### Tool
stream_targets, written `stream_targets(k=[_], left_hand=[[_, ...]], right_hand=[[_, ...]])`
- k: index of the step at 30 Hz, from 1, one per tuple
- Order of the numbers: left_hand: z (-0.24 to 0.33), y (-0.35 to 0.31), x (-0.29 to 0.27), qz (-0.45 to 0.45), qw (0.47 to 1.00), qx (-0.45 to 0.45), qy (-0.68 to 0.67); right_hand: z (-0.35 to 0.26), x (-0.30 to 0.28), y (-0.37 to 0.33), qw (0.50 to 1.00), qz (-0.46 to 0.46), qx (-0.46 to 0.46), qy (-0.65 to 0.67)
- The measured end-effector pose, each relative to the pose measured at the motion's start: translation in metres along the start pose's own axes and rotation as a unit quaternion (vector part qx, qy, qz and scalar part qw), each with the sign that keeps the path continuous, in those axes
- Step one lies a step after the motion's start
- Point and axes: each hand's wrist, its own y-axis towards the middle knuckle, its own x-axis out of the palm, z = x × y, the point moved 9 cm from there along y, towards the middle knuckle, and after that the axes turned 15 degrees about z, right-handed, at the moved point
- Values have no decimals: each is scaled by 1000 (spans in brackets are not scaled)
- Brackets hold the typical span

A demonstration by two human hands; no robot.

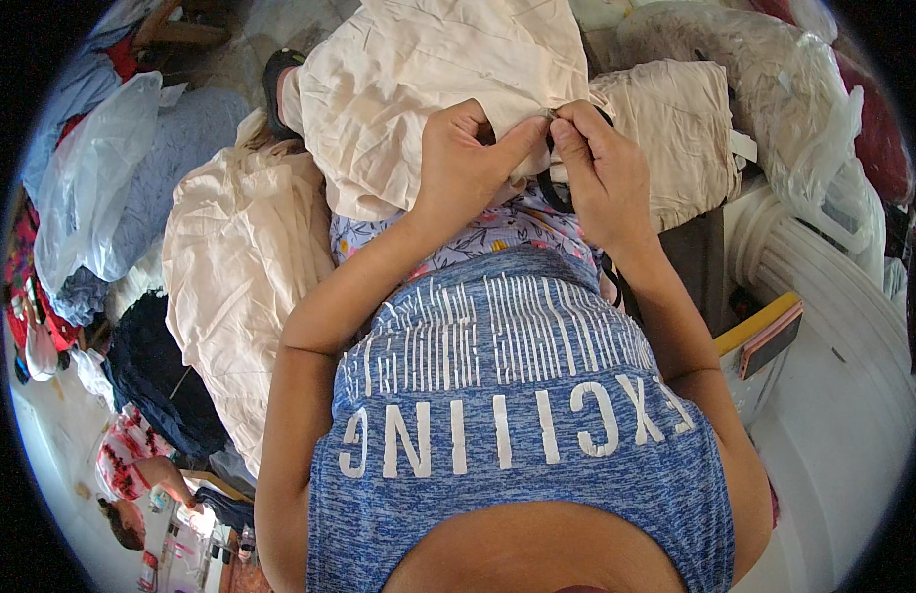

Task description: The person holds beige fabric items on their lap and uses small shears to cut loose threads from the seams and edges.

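A large piece of cream cloth [408, 74], wrinkled and bunched, lies over my lap and knees. My left hand [468, 163] pinches its edge between thumb and bent forefinger. Close beside it, my right hand [604, 168] is closed, with thumb and forefinger together at the same edge. A black looped thing [554, 193] hangs under the right palm and runs up behind the fingers; they hide most of it, and I cannot tell its kind. A tiny dark tip shows between the two hands' fingertips.
More cream cloth [245, 227] is heaped at my left, and a folded cream stack [670, 128] sits at my right. Clear plastic bags [107, 178] lie far left. A phone [771, 341] rests by a fluted white column [824, 277]. Another person [131, 460] works at lower left.
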Motion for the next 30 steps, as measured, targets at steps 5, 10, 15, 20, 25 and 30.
stream_targets(k=[5,10,15,20,25,30], left_hand=[[1,-1,-2,1,996,61,63],[2,-4,-2,-13,995,16,102],[6,-5,-2,-17,994,31,102],[6,-5,-1,-24,994,28,102],[11,-6,4,-32,999,30,29],[7,-6,7,-43,999,-6,2]], right_hand=[[-1,0,0,1000,-8,5,-18],[0,-1,0,999,-12,5,-36],[-4,-3,0,999,-13,-3,-52],[-3,-3,-1,998,-20,1,-57],[-4,-3,0,997,-20,-14,-75],[-2,-2,-1,999,-24,-3,-44]])
